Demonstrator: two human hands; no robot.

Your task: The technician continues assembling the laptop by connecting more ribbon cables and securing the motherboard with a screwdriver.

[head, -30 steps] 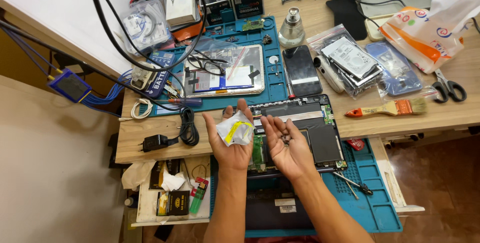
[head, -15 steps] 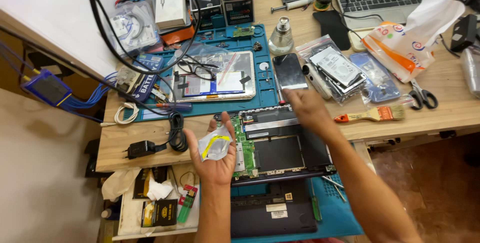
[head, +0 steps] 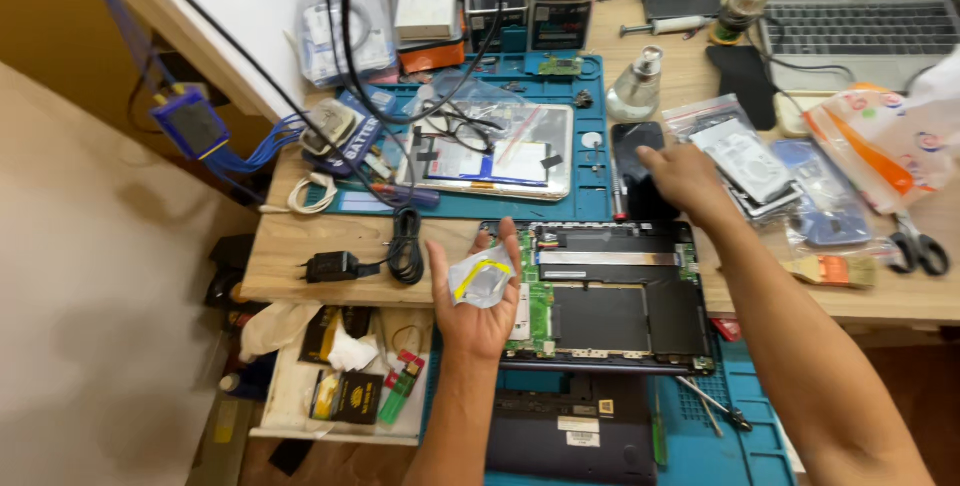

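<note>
Near the front edge of the desk (head: pixel 300 261), the left hand (head: pixel 478 301) lies open, palm up, with a small clear bag (head: pixel 482 279) resting on it. Further back, the right hand (head: pixel 680 174) reaches flat onto a black phone (head: pixel 632 151), seemingly not gripping it. Nothing pins the bag, so a tilt could drop it onto the open laptop (head: pixel 610 296).

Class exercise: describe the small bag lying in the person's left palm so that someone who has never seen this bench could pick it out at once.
Start at the opened laptop with its green circuit board, lying at the front edge of the wooden bench. Just beside its left edge, the left hand is held palm up. In it lies the small bag, crumpled clear plastic with a yellow stripe, the only such item held off the bench.
</note>
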